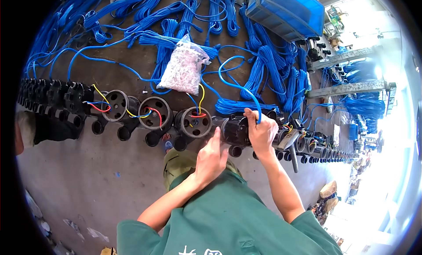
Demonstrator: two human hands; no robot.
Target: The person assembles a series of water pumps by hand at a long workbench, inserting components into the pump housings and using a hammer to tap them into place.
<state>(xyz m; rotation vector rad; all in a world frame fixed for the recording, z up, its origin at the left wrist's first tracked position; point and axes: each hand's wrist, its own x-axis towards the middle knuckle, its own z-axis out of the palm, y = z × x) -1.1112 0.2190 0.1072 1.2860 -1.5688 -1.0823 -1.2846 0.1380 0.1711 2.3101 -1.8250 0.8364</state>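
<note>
My right hand is closed around a blue cable, beside the end of a black cylindrical motor housing. From the fist the cable arches up and back over the table. My left hand is at the near left side of that housing, index finger stretched out and thumb apart; whether the fingertips touch it I cannot tell. Just left stands an open round housing with yellow, blue and red wires rising from it. Two more open housings, one nearer and one farther left, also show coloured wires.
A clear bag of small pale parts lies on the dark table among bundled blue cables. A blue crate stands at the back right. Black housings line the near edge both ways. A hammer-like tool sits right of my hand.
</note>
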